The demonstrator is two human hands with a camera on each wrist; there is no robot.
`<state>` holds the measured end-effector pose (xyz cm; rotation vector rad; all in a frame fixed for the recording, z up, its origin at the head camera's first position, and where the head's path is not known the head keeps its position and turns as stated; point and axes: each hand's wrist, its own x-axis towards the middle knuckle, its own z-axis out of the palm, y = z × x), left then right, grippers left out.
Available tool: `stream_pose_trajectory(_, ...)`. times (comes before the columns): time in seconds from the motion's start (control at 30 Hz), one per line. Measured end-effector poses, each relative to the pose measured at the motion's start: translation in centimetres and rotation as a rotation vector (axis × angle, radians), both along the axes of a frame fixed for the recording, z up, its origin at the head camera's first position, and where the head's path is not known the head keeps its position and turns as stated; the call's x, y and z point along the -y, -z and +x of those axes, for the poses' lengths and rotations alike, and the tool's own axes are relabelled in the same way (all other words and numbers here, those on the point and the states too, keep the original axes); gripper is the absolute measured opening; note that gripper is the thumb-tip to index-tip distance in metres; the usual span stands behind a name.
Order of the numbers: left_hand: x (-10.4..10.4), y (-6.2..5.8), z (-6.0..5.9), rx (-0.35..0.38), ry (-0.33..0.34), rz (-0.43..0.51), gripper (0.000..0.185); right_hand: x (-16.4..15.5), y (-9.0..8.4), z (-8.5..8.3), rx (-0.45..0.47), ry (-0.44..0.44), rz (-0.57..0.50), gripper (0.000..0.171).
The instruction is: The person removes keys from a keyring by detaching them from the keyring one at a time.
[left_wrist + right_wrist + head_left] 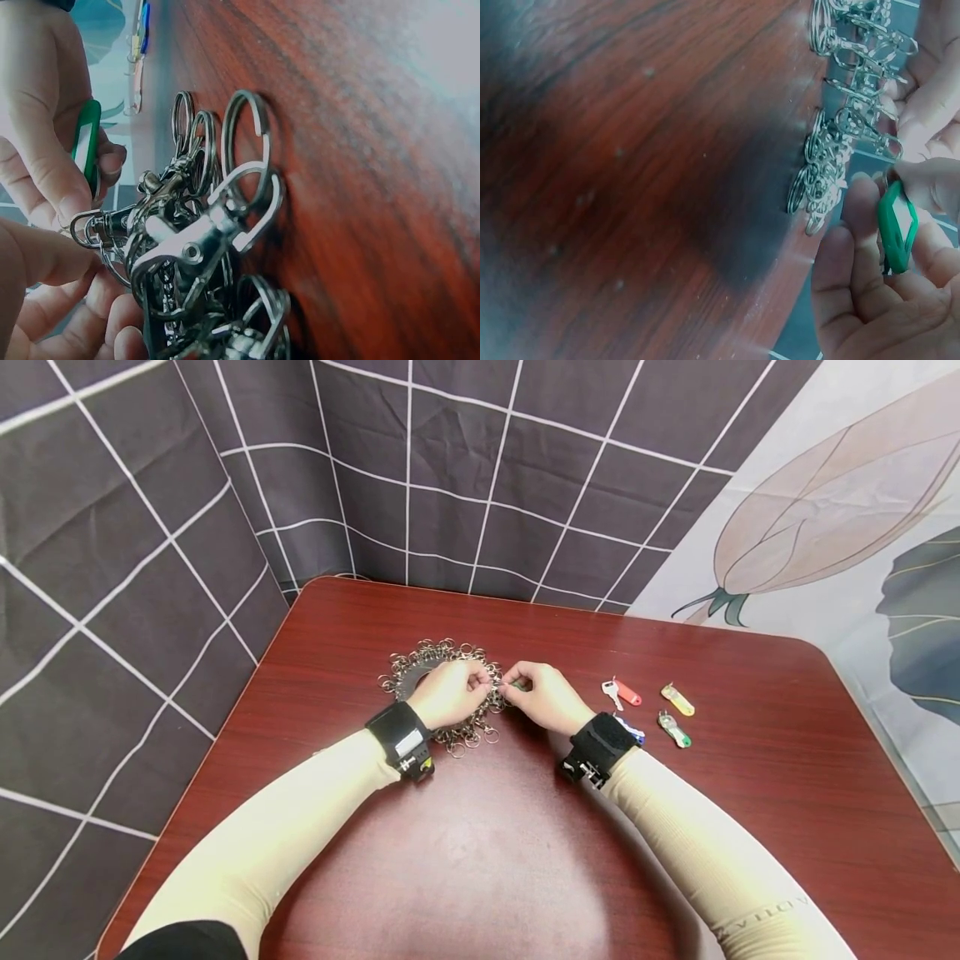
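Observation:
A round bunch of metal swivel clasps with split rings lies on the table, around a dark grey disc. My left hand reaches over it and pinches a small clasp at its right side between thumb and finger. From the right, my right hand grips a green key tag with a white label. Its fingertips meet the left ones at the clasp's loop, as the left wrist view shows. Fingers hide the tag's ring end.
To the right on the reddish-brown table lie a key with a red tag, a yellow tag and another green tag. My right wrist strap partly covers a blue tag. A dark checked curtain hangs behind.

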<state>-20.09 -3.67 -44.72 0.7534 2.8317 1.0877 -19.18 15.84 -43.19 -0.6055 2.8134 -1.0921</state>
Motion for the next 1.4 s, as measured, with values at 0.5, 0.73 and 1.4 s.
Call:
stream_pose_trajectory(0.5, -0.3, -1.2, 0.8, 0.004, -0.04, 0.069, 0.006, -0.2, -0.3, -0.1, 0.068, -0.034, -0.034, 0.009)
stream_pose_trajectory(0.73, -0.3, -0.7, 0.5, -0.029, -0.021, 0.062, 0.009, -0.4, -0.5, -0.2, 0.147, -0.095, -0.158, 0.008)
stream_pose_trajectory(1.4, -0.4, -0.8, 0.8, 0.013, 0.043, 0.023, 0.013, -0.4, 0.5, 0.0, 0.023, -0.038, -0.095, 0.012)
